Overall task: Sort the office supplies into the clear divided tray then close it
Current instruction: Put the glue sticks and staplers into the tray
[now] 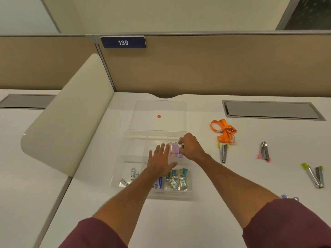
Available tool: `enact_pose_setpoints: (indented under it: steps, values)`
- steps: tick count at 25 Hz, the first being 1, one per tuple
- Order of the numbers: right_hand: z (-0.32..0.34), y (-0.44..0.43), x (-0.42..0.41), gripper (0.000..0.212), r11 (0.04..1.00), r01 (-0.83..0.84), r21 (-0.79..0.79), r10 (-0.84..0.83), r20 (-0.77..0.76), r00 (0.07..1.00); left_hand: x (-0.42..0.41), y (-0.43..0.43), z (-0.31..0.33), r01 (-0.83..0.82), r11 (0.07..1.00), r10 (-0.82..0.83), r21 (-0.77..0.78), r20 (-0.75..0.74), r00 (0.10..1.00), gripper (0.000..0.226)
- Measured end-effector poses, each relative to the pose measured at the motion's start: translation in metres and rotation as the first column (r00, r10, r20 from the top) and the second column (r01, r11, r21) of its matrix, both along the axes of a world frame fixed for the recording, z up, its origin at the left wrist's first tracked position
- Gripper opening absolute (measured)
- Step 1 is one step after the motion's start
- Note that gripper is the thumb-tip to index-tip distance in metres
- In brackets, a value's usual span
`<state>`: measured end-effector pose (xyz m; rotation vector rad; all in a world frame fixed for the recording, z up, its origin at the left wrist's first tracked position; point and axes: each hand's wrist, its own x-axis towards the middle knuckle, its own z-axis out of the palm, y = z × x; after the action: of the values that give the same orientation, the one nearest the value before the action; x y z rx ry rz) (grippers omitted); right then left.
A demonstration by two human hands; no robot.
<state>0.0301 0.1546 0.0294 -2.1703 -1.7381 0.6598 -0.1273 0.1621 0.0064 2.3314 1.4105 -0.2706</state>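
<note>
Head: clear rectangular plastic tray (136, 149)

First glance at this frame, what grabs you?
The orange lanyard right of the tray pops first. Then both hands over the tray: left hand spread open, right hand pinching a small green item by its right edge.

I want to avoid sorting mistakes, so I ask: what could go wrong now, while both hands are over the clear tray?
The right hand pinches a small green item over the clear tray's far right side; it may slip from the fingers into a wrong section. The open left hand might bump the purple pieces nearby. The orange lanyard and three metal tools lie outside; closing early would leave them unsorted.
</note>
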Motion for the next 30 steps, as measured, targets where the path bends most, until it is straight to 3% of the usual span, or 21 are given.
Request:
enact_pose_setpoints:
  steps: [6,11,15,23,30]
  values:
    - [-0.004,-0.006,-0.005,0.045,1.000,0.020,-0.008,-0.020,0.025,1.000,0.001,0.004,-0.001,0.047,0.999,-0.047,0.009,0.003,0.999,0.083]
    - [-0.005,-0.026,-0.004,0.034,0.989,0.113,0.091,-0.115,0.021,0.993,0.005,0.008,0.002,0.063,0.995,-0.062,0.079,-0.009,0.998,0.079]
    - [-0.011,-0.052,0.012,0.033,0.981,0.176,0.088,-0.179,0.035,0.983,0.022,0.000,0.008,0.026,0.991,-0.040,0.128,0.113,0.993,0.070]
    - [-0.017,-0.127,0.070,0.034,0.930,0.365,0.040,-0.367,0.053,0.929,0.103,-0.055,0.012,0.193,0.956,-0.236,0.221,0.192,0.953,0.052]
    - [-0.027,-0.207,0.132,0.034,0.865,0.502,0.009,-0.502,0.016,0.865,0.170,-0.123,-0.005,0.328,0.940,-0.338,0.092,0.124,0.933,0.050]
